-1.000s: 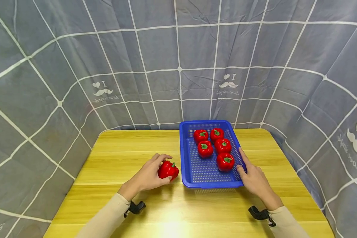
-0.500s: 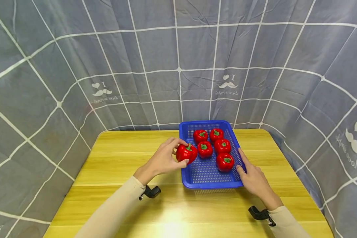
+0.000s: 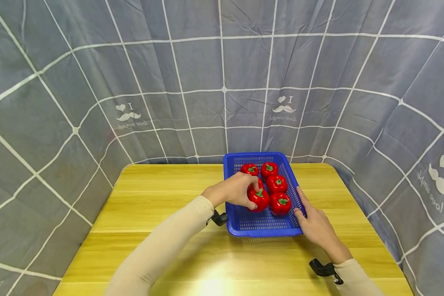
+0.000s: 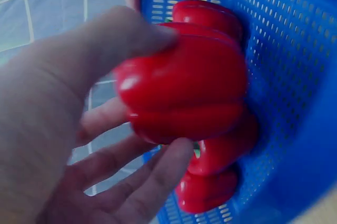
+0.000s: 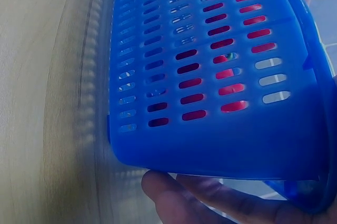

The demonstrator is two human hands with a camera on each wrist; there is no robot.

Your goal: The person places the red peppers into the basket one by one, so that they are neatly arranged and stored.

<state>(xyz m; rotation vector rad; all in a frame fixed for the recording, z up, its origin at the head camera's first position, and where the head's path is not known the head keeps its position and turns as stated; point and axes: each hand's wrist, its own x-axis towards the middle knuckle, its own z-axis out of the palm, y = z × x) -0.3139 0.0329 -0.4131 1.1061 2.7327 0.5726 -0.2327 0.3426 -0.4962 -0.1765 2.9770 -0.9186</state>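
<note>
My left hand [image 3: 238, 190] holds a red bell pepper [image 3: 260, 202] inside the blue plastic basket [image 3: 266, 234], toward its left-front part. In the left wrist view, the thumb lies on one side of this bell pepper and the fingers on the other. Several more red bell peppers [image 3: 280, 204] with green stems sit in the basket; one behind the held one is partly hidden by my left hand. At the basket's right-front corner, my right hand [image 3: 315, 222] grips the side, its thumb at the rim. In the right wrist view its fingers [image 5: 174, 203] lie against the outer wall.
The basket stands on a wooden table [image 3: 163, 197], back edge near the curtain. A grey curtain [image 3: 192, 102] with white grid lines surrounds the table's back and sides. A black wrist mount [image 3: 322, 267] sits on the right wrist, another on the left.
My left hand has carried the bell pepper from the table left of the basket, over the left rim and into the basket. My right hand has stayed at the basket's side.
</note>
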